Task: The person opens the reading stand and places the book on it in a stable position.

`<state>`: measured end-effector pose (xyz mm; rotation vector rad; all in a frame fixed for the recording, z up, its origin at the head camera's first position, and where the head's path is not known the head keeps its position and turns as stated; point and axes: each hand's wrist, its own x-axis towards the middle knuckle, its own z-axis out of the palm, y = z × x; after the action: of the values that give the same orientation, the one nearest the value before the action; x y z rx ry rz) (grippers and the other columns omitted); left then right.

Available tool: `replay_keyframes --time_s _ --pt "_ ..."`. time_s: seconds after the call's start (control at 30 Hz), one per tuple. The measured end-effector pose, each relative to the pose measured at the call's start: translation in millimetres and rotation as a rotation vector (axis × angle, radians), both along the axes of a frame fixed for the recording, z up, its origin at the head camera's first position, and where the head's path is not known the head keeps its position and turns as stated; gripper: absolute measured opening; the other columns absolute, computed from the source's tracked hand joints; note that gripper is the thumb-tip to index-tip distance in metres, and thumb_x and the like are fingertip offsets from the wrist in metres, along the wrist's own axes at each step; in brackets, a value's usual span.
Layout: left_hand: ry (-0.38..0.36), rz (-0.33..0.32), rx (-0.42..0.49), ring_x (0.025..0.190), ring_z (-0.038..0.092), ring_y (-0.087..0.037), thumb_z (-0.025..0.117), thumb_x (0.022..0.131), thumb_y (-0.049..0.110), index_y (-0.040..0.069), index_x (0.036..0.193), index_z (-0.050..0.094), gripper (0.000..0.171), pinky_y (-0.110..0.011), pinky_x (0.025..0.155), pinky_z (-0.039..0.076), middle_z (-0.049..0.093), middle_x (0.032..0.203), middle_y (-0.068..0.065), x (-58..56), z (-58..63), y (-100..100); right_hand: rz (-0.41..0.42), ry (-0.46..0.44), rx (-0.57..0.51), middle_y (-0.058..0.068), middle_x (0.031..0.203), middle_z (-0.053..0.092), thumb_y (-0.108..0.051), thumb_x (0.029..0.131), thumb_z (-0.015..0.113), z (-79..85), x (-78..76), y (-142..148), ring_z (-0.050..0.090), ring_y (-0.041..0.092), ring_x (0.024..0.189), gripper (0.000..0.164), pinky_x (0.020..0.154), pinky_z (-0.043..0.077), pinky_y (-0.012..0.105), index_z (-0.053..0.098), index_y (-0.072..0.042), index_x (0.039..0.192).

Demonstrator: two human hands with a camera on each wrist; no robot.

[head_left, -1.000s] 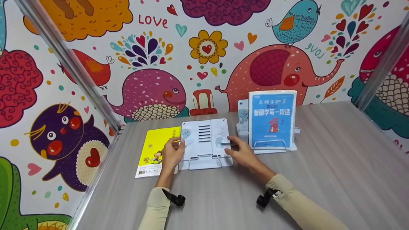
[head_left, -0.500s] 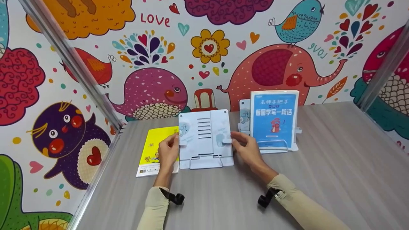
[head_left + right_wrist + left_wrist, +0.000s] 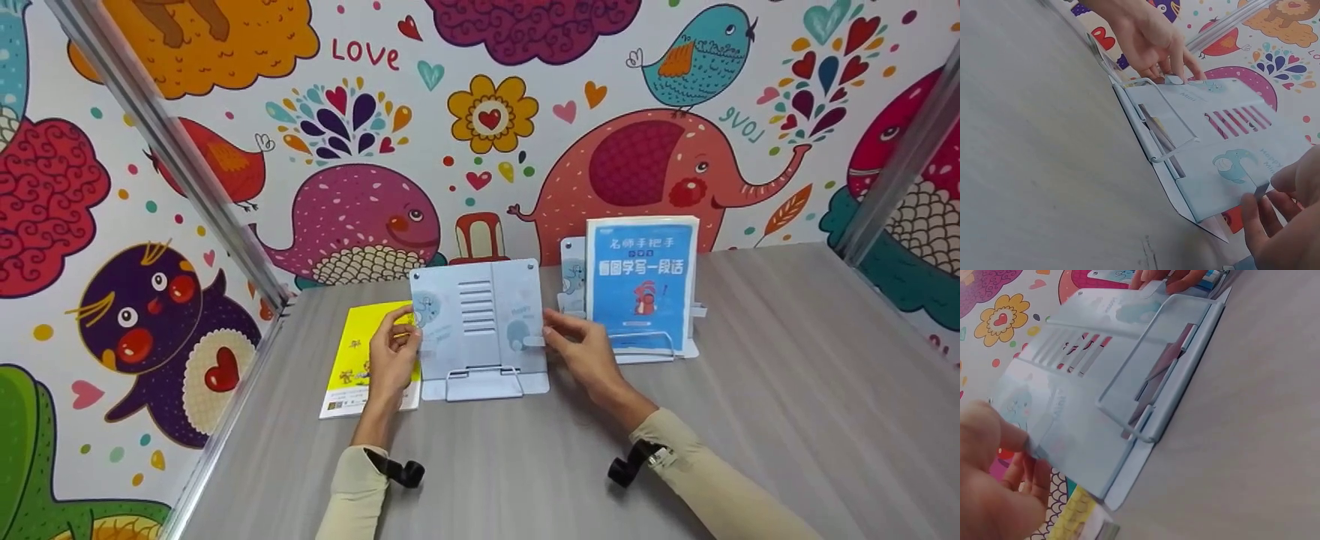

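Observation:
A pale blue-white book stand (image 3: pixel 480 346) with slots in its back panel stands propped up on the table, leaning back over its base plate. Its wire page holder (image 3: pixel 1129 360) rises in front of the bottom ledge. At the left edge, my left hand (image 3: pixel 394 356) pinches the panel, thumb in front and fingers behind. My right hand (image 3: pixel 589 358) holds the opposite edge, with thumb and fingers around the small side tab (image 3: pixel 1262 187). Whatever supports the panel from behind is hidden.
A yellow book (image 3: pixel 352 360) lies flat on the table (image 3: pixel 510 480), partly behind my left hand. To the right, a blue book (image 3: pixel 645 289) rests upright on a second stand (image 3: pixel 573 274). A cartoon-printed wall (image 3: pixel 487 187) closes off the back.
The stand's panel has swung up from a flatter lean to a steeper one, its top edge rising. Both hands have stayed at its side edges, the left fingers shifting a little.

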<state>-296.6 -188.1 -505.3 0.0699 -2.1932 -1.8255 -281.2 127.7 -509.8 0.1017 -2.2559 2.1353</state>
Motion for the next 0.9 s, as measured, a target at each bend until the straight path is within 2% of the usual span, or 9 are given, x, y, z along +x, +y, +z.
replay_keyframes --time_s 0.13,0.33,0.63,0.9 --pt "0.037 -0.041 0.024 0.107 0.064 -0.027 0.062 0.106 0.001 0.020 0.146 0.062 0.045 -0.020 0.088 0.053 0.064 0.120 -0.015 2.3 -0.9 -2 -0.014 0.009 -0.036 0.012 0.146 0.070 -0.009 0.104 0.072 -0.3 0.2 1 0.068 0.029 0.128 0.041 0.106 0.060 0.036 0.070 -0.013 0.145" --pt "0.065 -0.044 0.039 0.113 0.062 -0.027 0.062 0.107 0.000 0.023 0.147 0.059 0.047 -0.020 0.095 0.054 0.063 0.125 -0.014 4.1 -1.0 -1 -0.030 0.030 -0.034 0.009 0.140 0.074 -0.008 0.103 0.074 0.4 2.1 0 0.070 0.028 0.126 0.038 0.102 0.062 0.036 0.074 -0.014 0.140" --pt "0.139 -0.075 0.039 0.114 0.061 -0.029 0.061 0.106 -0.001 0.018 0.145 0.058 0.043 -0.023 0.096 0.053 0.063 0.124 -0.016 8.3 -1.3 -3 -0.010 0.051 0.004 0.006 0.139 0.073 -0.010 0.103 0.073 2.6 6.1 3 0.069 0.027 0.128 0.035 0.102 0.062 0.038 0.076 -0.019 0.138" --pt "0.172 -0.096 0.025 0.117 0.063 -0.030 0.062 0.105 -0.004 0.014 0.140 0.058 0.039 -0.025 0.099 0.055 0.064 0.126 -0.016 15.4 -3.7 -7 0.005 0.085 0.044 0.008 0.133 0.076 -0.006 0.102 0.075 0.3 11.9 5 0.069 0.028 0.125 0.033 0.097 0.063 0.032 0.078 -0.015 0.133"
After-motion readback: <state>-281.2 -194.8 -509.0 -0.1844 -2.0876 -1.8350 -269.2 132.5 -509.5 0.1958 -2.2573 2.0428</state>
